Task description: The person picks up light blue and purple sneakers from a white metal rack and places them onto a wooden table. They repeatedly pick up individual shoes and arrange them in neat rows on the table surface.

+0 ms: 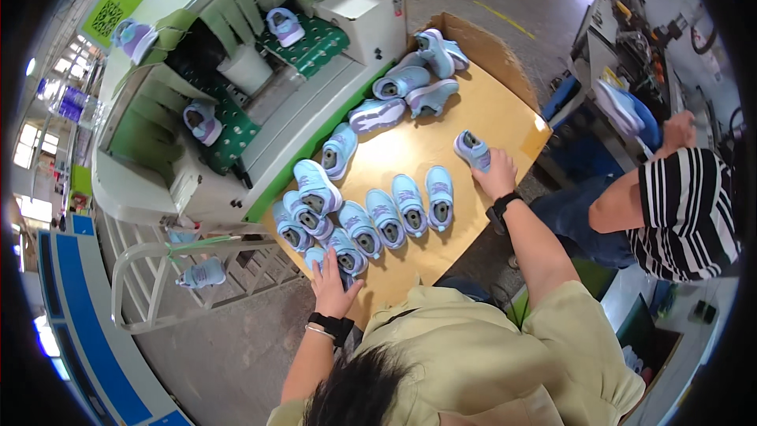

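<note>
My right hand (497,176) grips a light blue shoe (471,148) at the table's right side, its fingers closed round one end. My left hand (332,290) lies at the near left edge with fingers spread, touching light blue shoes there and partly covering them. Between the hands, a row of several light blue shoes (386,217) points away from me, with dark inserts in their openings. To the left, more shoes are piled, one light blue shoe (317,187) lying on top of others.
The tan tabletop (505,114) carries another shoe heap (430,83) at its far end, beside a cardboard wall (493,51). On the left, a machine (315,91) holds shoes on green perforated belts (311,49). A person in a striped shirt (686,213) works at the right.
</note>
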